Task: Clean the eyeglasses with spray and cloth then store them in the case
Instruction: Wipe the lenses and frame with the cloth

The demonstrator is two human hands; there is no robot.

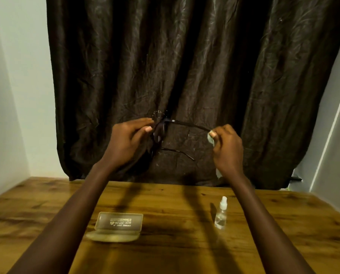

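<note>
I hold dark-framed eyeglasses (161,133) up in the air in front of the curtain, temples unfolded. My left hand (125,143) pinches the frame front at the lens. My right hand (226,147) holds a pale green cloth (211,139) pinched around the tip of the upper temple arm; more of the cloth hangs below the wrist. The lower temple arm sticks out free. An open tan glasses case (116,227) lies on the wooden table (165,252) below my left arm. A small clear spray bottle (221,213) stands upright on the table under my right arm.
A dark brown curtain (194,66) hangs behind the table's far edge. White walls close in on the left and right.
</note>
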